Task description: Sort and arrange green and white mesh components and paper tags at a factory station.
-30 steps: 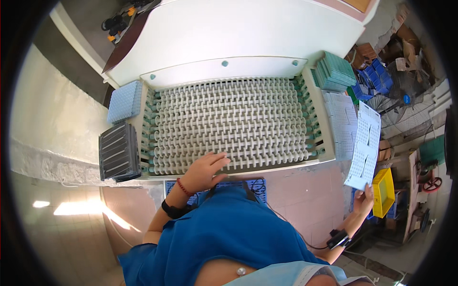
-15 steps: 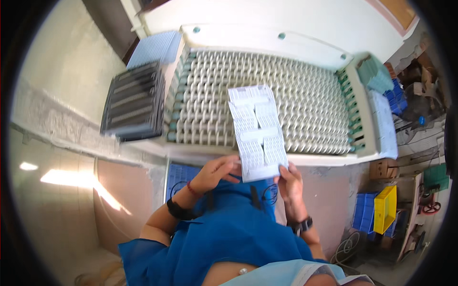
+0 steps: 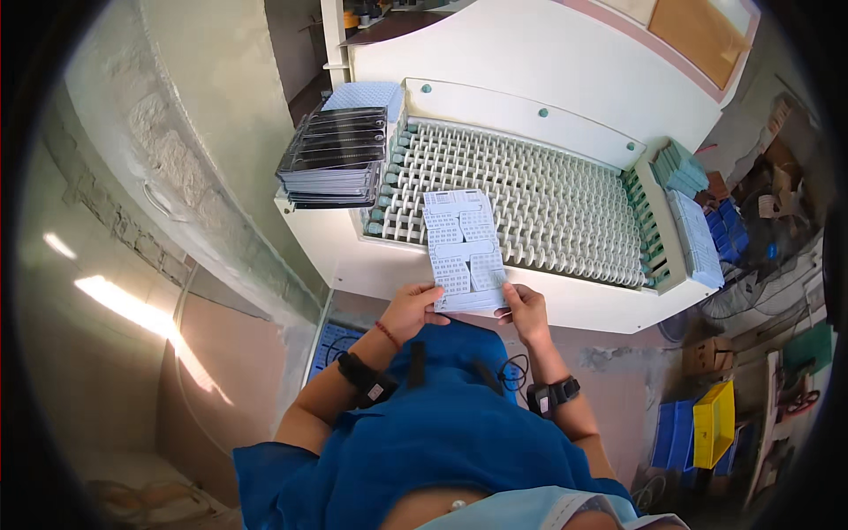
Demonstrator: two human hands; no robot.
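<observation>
A long white circuit board panel, marked with rows of small dark pads and cut by narrow dark slots, is held out in front of me. My left hand pinches its near left corner, thumb on top. At the near right corner my right hand grips it the same way. Its far end reaches over the front edge of a conveyor bed of white wheel rollers. Whether a single panel or a few together are in my hands, I cannot tell.
Left of the rollers stands a stack of black slotted trays, with pale blue sheets behind it. Green pieces and light blue sheets lie on the right ledge. Yellow and blue crates sit lower right.
My left hand, loose beside the panel before, has closed on its near left corner. My right hand still holds the right corner. The view has shifted, so the machine appears farther right.
</observation>
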